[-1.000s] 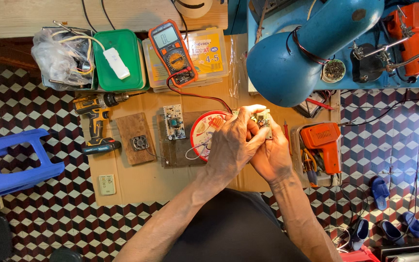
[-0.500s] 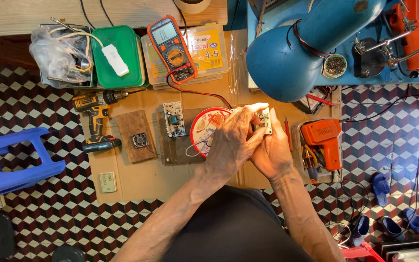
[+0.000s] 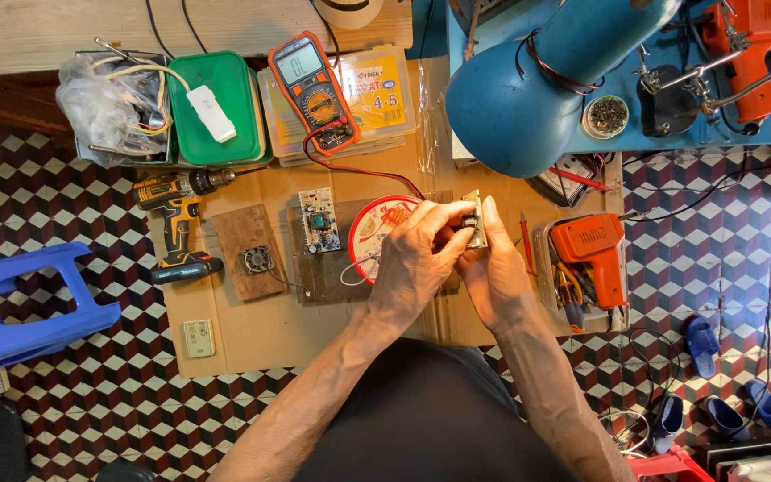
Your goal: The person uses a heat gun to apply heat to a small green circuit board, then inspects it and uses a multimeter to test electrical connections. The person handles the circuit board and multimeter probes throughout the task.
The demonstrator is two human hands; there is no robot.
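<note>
Cardboard, brown and flat, covers my low table (image 3: 252, 330), and near its right edge I have both hands closed around a small pale circuit board with a dark part on it (image 3: 474, 221). My left hand (image 3: 414, 263) curls over it from the left, fingertips pinching the near face; my right hand (image 3: 493, 268) cups it from below and behind, thumb up along its edge. It is lifted off the cardboard, just beside the round red-and-white tin lid (image 3: 377, 234).

I judge the board light, stiff and brittle, with fine solder points that would not like pressure, so the bare edges are the place to grip, not the components. Most of it is hidden under my fingers; I cannot tell what the dark part is or whether wires run from it. The blue metal lamp shade (image 3: 528, 98) hangs over the far right corner and covers what lies beneath.
</note>
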